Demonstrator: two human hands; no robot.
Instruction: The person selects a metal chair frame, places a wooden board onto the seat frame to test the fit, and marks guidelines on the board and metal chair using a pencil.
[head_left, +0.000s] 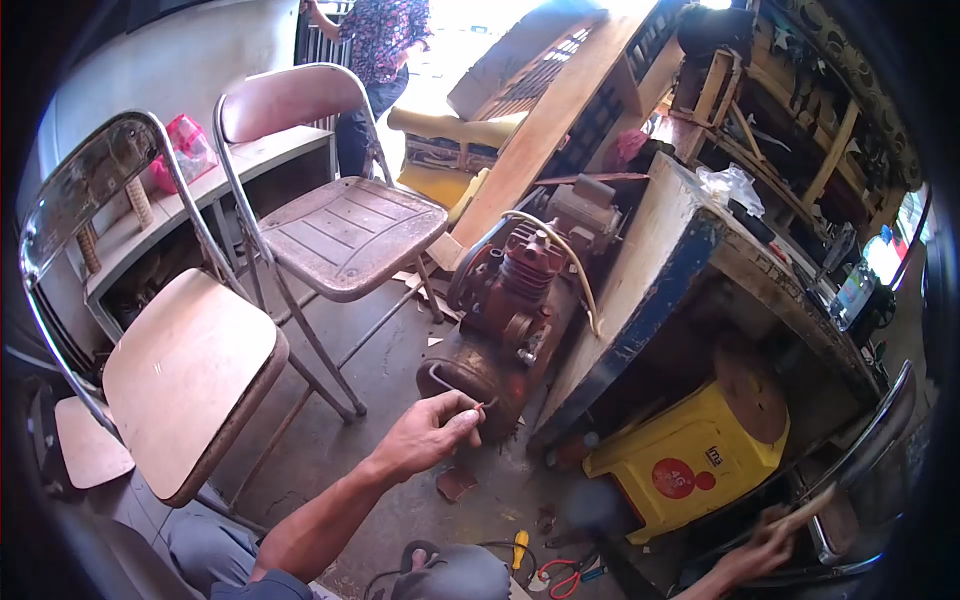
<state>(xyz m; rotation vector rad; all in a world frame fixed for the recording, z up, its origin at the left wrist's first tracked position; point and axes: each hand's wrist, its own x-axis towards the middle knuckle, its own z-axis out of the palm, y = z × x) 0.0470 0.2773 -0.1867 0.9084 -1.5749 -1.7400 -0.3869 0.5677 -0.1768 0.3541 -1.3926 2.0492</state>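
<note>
The left hand (430, 437) had its fingers pinched on a small thin thing (481, 406) near the compressor (525, 268); this holding step called for a steady grip. A yellow screwdriver (520, 549) lay nearer. Rightmost, the blurred right hand (762, 552) was closed around a pale stick (810, 507).

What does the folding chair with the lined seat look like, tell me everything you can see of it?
The folding chair stands open and upright on the grey floor, between the pale-seated chair and the compressor. Its frame looks like metal tubing. The curved backrest is reddish-brown and glossy; the brown seat looks worn and stained. No hand touches it.
</note>
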